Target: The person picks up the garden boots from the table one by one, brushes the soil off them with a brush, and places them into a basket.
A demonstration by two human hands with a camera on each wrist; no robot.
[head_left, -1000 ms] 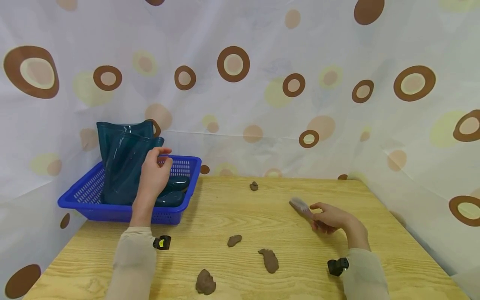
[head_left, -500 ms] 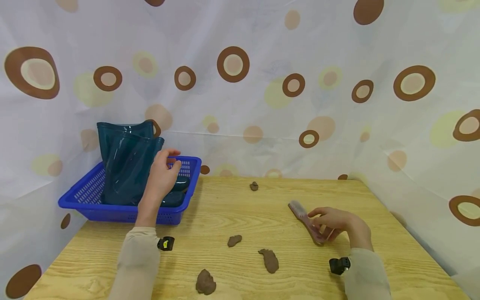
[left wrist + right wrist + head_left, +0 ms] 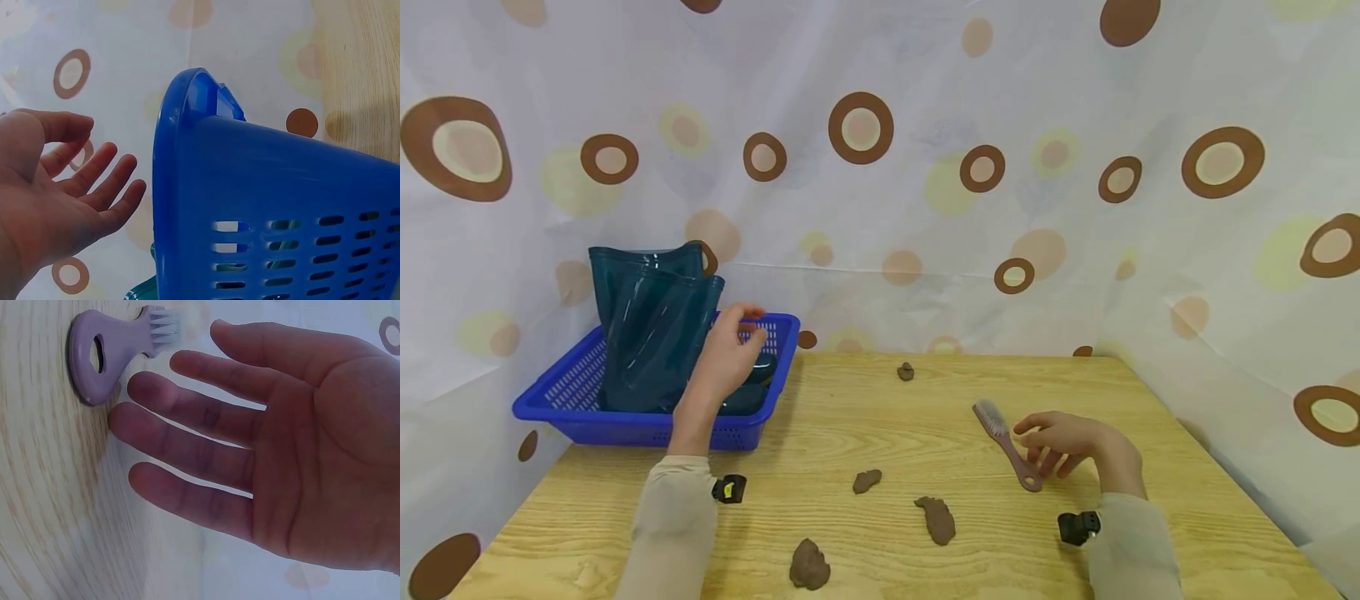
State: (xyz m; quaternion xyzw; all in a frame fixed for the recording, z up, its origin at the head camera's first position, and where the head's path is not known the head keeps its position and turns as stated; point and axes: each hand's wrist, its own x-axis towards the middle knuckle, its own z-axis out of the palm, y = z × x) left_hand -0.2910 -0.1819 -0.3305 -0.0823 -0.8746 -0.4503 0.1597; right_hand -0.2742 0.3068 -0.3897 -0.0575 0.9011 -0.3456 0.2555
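A mauve brush with pale bristles lies on the table, bristles up, its holed handle toward me. Just right of it hovers my right hand, fingers relaxed and apart from the brush; the right wrist view shows the bare palm and the brush handle beyond the fingertips. On the left, a blue plastic basket holds a pair of dark teal rubber boots. Over the basket's right part my left hand is raised with loosely bent fingers and nothing in them, partly hiding the boots. The left wrist view shows it beside the basket rim.
Brown clay-like lumps lie scattered on the wooden table: one near the front, a flat one, a small one and one at the back. A patterned curtain encloses the back and sides.
My right hand has let go of the brush, which now lies on the table with its handle uncovered. My left hand has shifted slightly right, away from the boot tops.
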